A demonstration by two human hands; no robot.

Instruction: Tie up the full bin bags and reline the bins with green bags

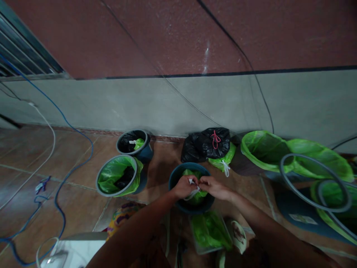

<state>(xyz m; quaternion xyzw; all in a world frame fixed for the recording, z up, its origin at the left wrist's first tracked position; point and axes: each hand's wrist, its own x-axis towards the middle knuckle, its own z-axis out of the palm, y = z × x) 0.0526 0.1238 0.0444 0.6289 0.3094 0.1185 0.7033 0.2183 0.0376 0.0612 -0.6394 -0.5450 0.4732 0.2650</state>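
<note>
A blue bin [173,179] stands on the floor in front of me with a green plastic bag [197,198] inside. Over its opening, my left hand [186,187] is closed on the bag's white drawstring [191,195]. My right hand [213,187] meets it from the right, its fingers pinched together at the same white string. The fingertips of both hands nearly touch. Just below the bin, a clear container [198,248] holds more green plastic [210,230].
Two lined bins [145,152] [141,182] stand left. Tied black bags [206,143] and a tied green bag [223,160] lie by the wall. Green-lined bins [264,149] and a loose grey ring [315,182] are right. A blue hose [60,208] crosses the left floor.
</note>
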